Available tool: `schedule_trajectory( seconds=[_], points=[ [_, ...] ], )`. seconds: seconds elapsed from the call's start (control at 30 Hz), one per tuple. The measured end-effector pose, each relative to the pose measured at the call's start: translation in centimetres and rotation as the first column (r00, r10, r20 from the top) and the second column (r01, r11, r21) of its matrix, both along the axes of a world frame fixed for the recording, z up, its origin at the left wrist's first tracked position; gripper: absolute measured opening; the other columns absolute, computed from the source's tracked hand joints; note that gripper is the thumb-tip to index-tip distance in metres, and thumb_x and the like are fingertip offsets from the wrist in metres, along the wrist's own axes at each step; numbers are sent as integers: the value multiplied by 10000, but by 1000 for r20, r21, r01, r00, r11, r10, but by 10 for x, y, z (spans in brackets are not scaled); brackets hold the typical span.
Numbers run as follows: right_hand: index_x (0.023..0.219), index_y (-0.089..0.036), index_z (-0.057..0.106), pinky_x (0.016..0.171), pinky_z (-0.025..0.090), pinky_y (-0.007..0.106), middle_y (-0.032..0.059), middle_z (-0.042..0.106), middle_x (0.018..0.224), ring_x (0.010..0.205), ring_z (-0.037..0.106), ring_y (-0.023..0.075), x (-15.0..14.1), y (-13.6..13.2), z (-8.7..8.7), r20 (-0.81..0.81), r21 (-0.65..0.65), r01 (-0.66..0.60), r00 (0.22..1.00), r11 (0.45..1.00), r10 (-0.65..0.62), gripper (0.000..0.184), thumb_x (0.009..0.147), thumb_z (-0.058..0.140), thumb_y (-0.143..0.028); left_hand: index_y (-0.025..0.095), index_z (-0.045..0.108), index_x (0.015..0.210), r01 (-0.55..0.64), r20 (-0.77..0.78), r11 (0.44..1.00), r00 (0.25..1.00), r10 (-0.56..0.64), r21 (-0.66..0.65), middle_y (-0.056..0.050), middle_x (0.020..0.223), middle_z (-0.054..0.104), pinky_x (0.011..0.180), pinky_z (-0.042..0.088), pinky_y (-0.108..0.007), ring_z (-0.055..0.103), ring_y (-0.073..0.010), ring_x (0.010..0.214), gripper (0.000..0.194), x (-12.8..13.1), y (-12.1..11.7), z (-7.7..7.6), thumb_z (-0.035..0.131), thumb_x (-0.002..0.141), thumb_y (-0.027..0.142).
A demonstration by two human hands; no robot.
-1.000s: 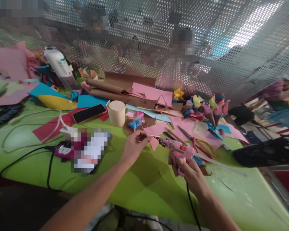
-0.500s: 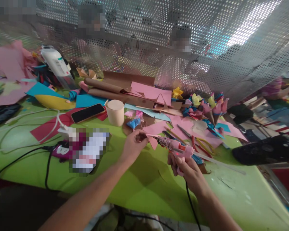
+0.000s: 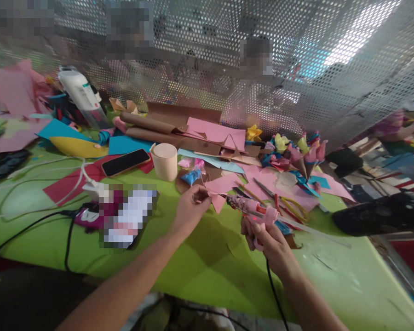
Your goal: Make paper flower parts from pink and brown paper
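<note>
My right hand (image 3: pixel 271 241) grips a pink hot glue gun (image 3: pixel 257 211) by its handle, with a clear glue stick sticking out behind it to the right. The gun's nozzle points left at a small pink paper piece (image 3: pixel 215 201) pinched in the fingers of my left hand (image 3: pixel 190 209). Both hands hover just above the green table cover (image 3: pixel 207 262). The gun's black cord hangs down from my right hand over the table's front edge.
A beige paper cup (image 3: pixel 164 161), a phone (image 3: pixel 126 162), brown paper rolls (image 3: pixel 152 126) and pink sheets (image 3: pixel 217 131) lie behind my hands. Paper flowers (image 3: pixel 296 154) and scissors (image 3: pixel 290 209) sit at the right. Cables cross the left side. A perforated metal screen (image 3: pixel 207 69) stands behind.
The hands have hardly moved; the pink piece and the glue gun's nozzle have shifted slightly closer together.
</note>
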State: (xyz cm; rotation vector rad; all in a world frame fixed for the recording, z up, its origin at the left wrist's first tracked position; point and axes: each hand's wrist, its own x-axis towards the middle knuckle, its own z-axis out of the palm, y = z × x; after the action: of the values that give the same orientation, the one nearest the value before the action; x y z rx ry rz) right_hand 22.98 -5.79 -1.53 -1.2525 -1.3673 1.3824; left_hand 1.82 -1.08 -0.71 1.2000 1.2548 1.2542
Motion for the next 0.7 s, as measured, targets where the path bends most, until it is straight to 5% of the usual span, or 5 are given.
schedule_trajectory(
  seconds=[0.2, 0.47, 0.7],
  points=[
    [669, -171, 580, 456, 364, 252, 0, 502, 577, 483, 434, 113, -3, 0, 4, -20, 22, -11, 1000, 1000, 11, 486, 817, 609, -633, 188, 619, 797, 13, 42, 999, 999, -12, -34, 18, 700, 614, 585, 394, -220, 534, -115, 652, 95, 0, 1, -1, 644, 748, 266],
    [903, -140, 673, 420, 307, 259, 62, 623, 749, 484, 397, 101, -2, -2, 0, -120, 7, 51, 991, 999, -50, 522, 785, 643, -648, 192, 596, 804, 11, 71, 998, 997, -7, -57, 16, 705, 612, 595, 414, -227, 549, -123, 667, 135, -1, 2, -6, 659, 749, 298],
    [864, -160, 639, 470, 263, 279, -29, 461, 526, 465, 374, 116, 1, -2, -1, -28, 73, -8, 1000, 997, 10, 476, 891, 518, -620, 190, 586, 774, -4, 106, 998, 994, 11, -63, 23, 669, 592, 578, 397, -222, 551, -124, 661, 153, 0, 2, -4, 687, 716, 289]
  ],
)
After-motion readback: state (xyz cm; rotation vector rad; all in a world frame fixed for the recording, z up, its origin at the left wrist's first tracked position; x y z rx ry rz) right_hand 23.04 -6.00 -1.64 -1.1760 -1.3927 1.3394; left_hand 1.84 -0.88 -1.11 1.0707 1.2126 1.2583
